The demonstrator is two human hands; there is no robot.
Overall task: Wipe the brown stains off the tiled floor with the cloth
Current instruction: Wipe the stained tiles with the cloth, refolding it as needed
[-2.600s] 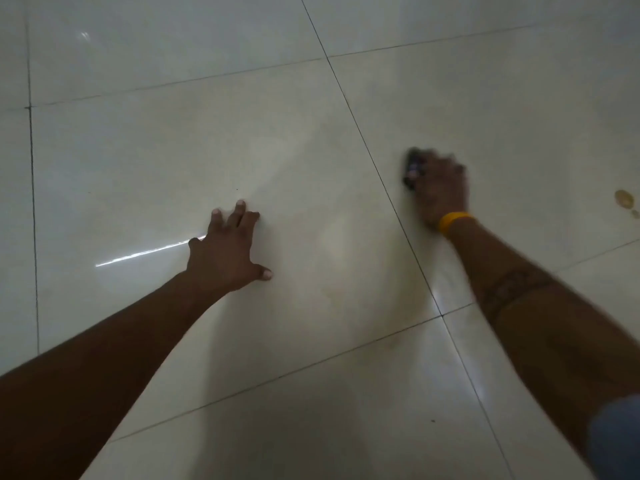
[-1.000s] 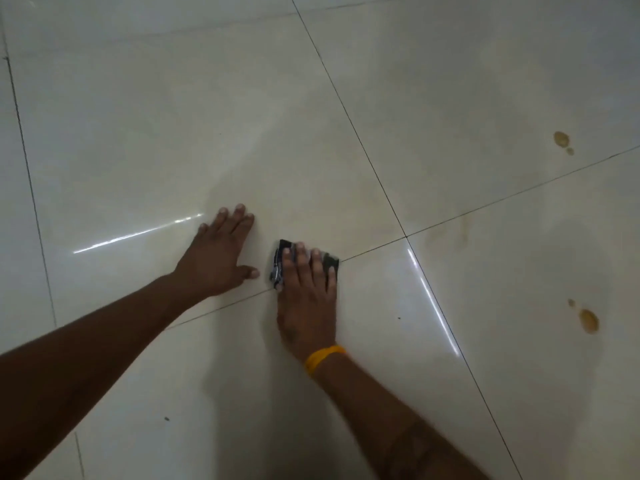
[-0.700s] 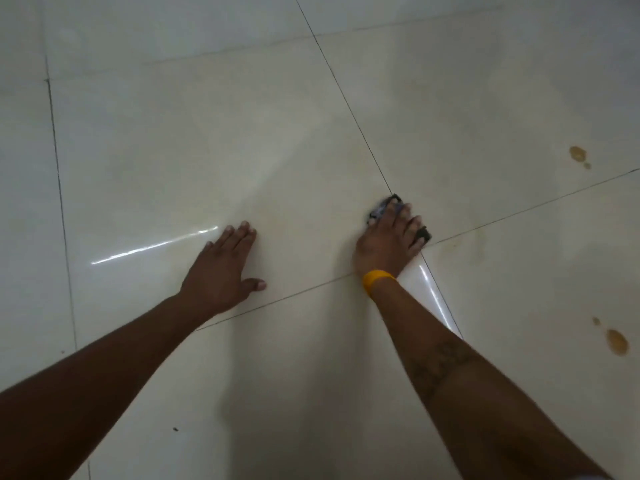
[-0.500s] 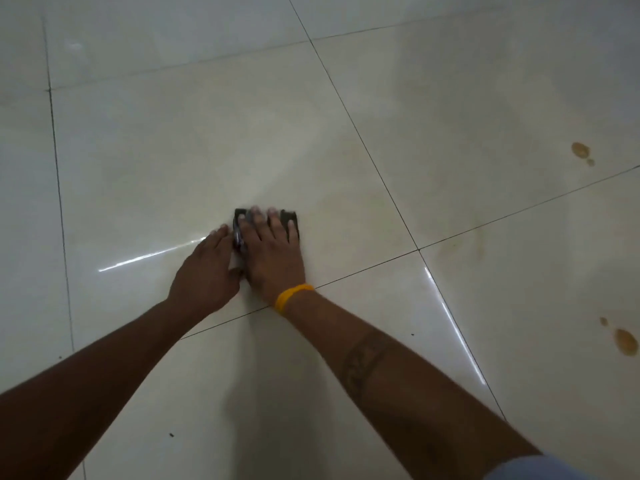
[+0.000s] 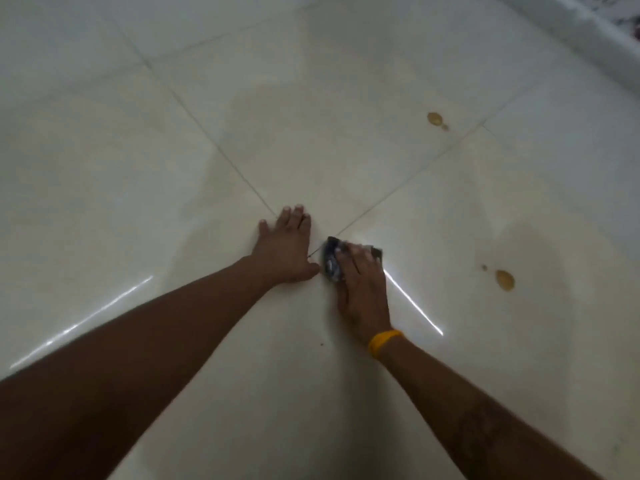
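My right hand (image 5: 362, 287) presses a small dark folded cloth (image 5: 331, 262) flat on the cream tiled floor (image 5: 138, 174), just right of where the grout lines cross. A yellow band circles that wrist. My left hand (image 5: 284, 250) lies flat on the floor beside it, fingers spread, thumb almost touching the cloth. One brown stain (image 5: 504, 279) with a small drop beside it sits to the right of my right hand. A second brown stain (image 5: 435, 118) lies farther away on the tile beyond.
A pale raised edge or skirting (image 5: 581, 36) runs across the top right corner. Bright light streaks reflect on the glossy tiles to the left and right of my arms. A tiny dark speck (image 5: 322, 344) lies between my forearms.
My right hand slid the cloth from in front of my left hand to its right side, near the grout crossing. The view swung right, so both stains sit closer to centre.
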